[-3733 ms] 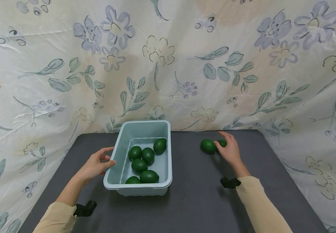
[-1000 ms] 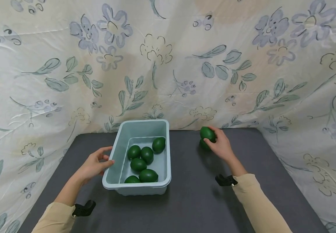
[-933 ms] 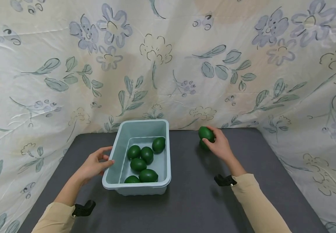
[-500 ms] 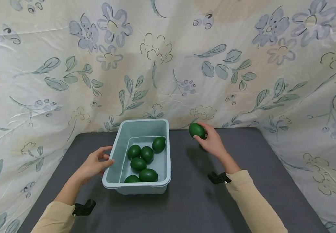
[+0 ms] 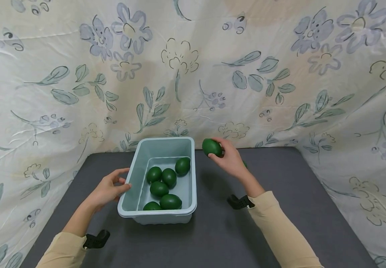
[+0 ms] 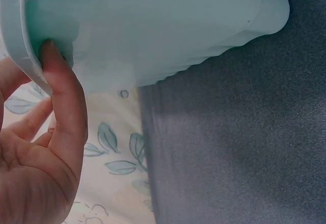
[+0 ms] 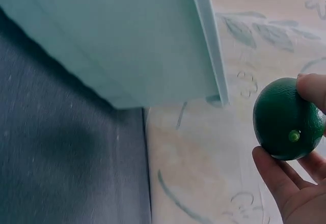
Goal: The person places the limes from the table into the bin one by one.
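Observation:
My right hand (image 5: 231, 160) holds a dark green lime (image 5: 211, 147) between thumb and fingers, raised above the table just right of the bin. In the right wrist view the lime (image 7: 288, 119) shows its pale green stem end. My left hand (image 5: 109, 190) grips the left rim of a pale blue-green plastic bin (image 5: 194, 178); the left wrist view shows its thumb and fingers at the rim (image 6: 33, 66). Several limes (image 5: 169, 178) lie in the bin. Another lime (image 5: 245, 163) on the table is mostly hidden behind my right hand.
The dark grey table (image 5: 219, 238) carries the bin left of its middle. A flowered cloth (image 5: 193, 74) hangs along the table's back edge and both sides. Black straps (image 5: 241, 201) sit on both wrists.
My right hand has picked up one of the two limes on the right side of the table and carried it left, close to the bin. The left hand stays at the rim.

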Available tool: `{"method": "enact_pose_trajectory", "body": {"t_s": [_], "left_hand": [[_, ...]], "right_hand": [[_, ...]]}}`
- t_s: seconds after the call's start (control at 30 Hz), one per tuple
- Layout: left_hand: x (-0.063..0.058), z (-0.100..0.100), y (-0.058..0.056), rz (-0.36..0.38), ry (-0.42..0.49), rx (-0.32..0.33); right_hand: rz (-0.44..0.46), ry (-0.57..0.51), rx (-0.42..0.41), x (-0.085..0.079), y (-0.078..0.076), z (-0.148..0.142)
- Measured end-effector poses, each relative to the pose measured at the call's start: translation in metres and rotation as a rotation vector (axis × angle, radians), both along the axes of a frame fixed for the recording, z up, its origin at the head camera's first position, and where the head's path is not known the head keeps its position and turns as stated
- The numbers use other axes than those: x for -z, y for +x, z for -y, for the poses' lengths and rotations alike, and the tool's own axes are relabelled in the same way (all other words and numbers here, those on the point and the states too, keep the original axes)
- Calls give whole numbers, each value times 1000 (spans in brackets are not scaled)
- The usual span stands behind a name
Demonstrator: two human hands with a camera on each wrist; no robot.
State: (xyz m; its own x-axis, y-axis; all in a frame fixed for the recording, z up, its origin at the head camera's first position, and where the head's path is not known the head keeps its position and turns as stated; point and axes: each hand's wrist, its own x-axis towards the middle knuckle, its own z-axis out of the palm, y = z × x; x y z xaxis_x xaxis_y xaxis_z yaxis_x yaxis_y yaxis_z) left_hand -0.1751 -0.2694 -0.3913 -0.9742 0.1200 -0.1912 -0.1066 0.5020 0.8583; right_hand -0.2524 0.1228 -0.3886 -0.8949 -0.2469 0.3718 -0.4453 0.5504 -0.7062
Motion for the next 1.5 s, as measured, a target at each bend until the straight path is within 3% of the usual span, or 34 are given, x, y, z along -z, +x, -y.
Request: {"method": "enact_pose_trajectory", "body": {"t_s": [0.87,1.5], "left_hand": [[-1,-1,0,12,-1,5],[-2,0,0,9,2,11]], "right_hand": [[-6,-11,-180,-24,12,65],[28,53,-265,-27,19,91]]}}
